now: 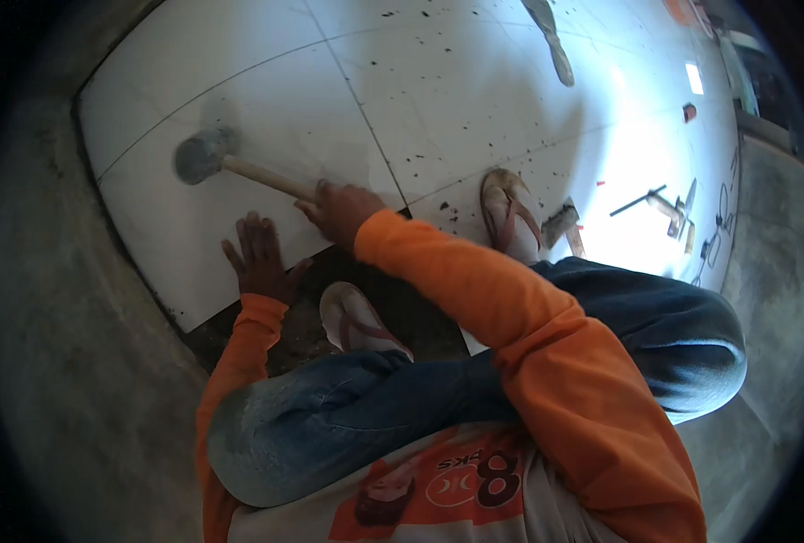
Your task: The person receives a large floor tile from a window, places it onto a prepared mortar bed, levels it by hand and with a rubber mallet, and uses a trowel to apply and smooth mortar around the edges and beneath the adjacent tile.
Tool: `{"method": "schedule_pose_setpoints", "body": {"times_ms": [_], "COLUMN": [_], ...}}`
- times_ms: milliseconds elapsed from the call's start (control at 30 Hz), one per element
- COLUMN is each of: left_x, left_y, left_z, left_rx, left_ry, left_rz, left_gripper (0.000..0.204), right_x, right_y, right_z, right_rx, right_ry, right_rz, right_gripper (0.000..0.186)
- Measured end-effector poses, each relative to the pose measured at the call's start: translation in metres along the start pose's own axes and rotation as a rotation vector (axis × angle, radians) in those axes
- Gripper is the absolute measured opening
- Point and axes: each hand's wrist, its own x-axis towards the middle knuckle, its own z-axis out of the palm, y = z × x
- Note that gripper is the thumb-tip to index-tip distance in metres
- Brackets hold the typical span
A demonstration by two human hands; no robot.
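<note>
My right hand (340, 210) is wrapped round the wooden handle of a rubber mallet (266, 176). The mallet's dark grey head (201, 157) is over a large white floor tile (176, 231) on the left; whether it touches the tile I cannot tell. Fingers spread, my left hand (264, 261) lies at the near edge of that same tile, just nearer to me than the mallet. Below this edge shows a dark strip of bare ground (307, 335).
My sandalled feet (510, 213) stand on the tile and the dark ground. Dark crumbs dot the far tiles. To the right lie a tool with a wooden handle (669, 213), a thin dark rod (639, 200), a greyish block (560, 223) and a cable (714, 244). A concrete wall (49, 226) borders the left.
</note>
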Motion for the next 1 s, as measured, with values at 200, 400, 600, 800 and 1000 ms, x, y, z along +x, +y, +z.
{"method": "schedule_pose_setpoints", "body": {"times_ms": [200, 400, 600, 800, 1000], "left_x": [0.0, 0.014, 0.029, 0.008, -0.059], "left_y": [-0.005, 0.023, 0.096, 0.1, -0.033], "left_z": [-0.01, -0.015, 0.007, 0.012, 0.0], "left_rx": [-0.052, -0.097, -0.484, -0.611, -0.004], "left_ry": [-0.048, -0.156, -0.093, 0.053, 0.14], "left_rz": [-0.04, 0.004, 0.202, 0.355, -0.778], "left_gripper": [0.09, 0.081, 0.07, 0.064, 0.066], "right_x": [0.023, 0.039, 0.117, 0.132, 0.163], "right_y": [0.014, 0.001, 0.069, 0.097, 0.191], "right_z": [-0.025, -0.049, -0.078, -0.122, -0.184], "right_rx": [-0.228, -0.137, -0.711, -0.681, -0.439], "right_ry": [-0.112, -0.068, -0.016, 0.187, 0.547], "right_rz": [-0.032, -0.135, -0.202, -0.106, -0.381], "right_gripper": [0.05, 0.049, 0.057, 0.051, 0.031]}}
